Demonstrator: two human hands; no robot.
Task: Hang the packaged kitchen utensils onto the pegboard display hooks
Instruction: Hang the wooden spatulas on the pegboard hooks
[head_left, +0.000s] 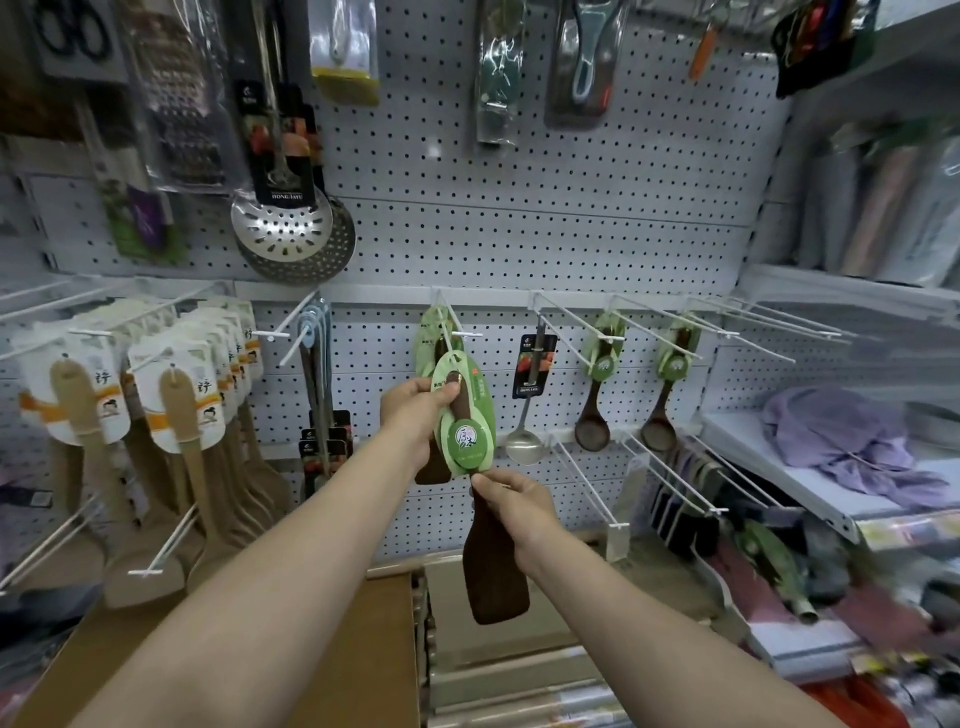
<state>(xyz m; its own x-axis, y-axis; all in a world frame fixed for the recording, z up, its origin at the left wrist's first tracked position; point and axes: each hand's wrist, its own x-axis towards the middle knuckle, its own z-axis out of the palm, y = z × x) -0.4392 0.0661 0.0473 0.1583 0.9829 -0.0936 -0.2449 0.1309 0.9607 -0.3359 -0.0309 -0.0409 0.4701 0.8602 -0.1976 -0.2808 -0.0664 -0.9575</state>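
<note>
Pegboard covered the back wall, white with rows of holes. At far left, light wooden spatulas in white card sleeves hung in crowded rows on white hooks. Above them hung a boxed grater and two steel skimmers with black header cards. Just right of the spatulas, a few long-handled utensils with black cards hung from a single hook.

Left hand was raised at centre, fingers and thumb curled round the upper part of a green leaf-shaped card that carried a dark wooden spatula. The card's top sat just below the tip of a white display hook; whether the hole was on the hook could not be told. More green-carded pieces hung behind on that hook. Right hand was lower, thumb and forefinger pinching the bottom edge of the card, the rest of the fingers bent beside the spatula's handle. The blade hung down below the hand, in front of a cardboard box.

Further right hung a steel ladle with a black card, then two dark wooden spoons on green cards. A lilac cloth lay on the white shelf at far right.
</note>
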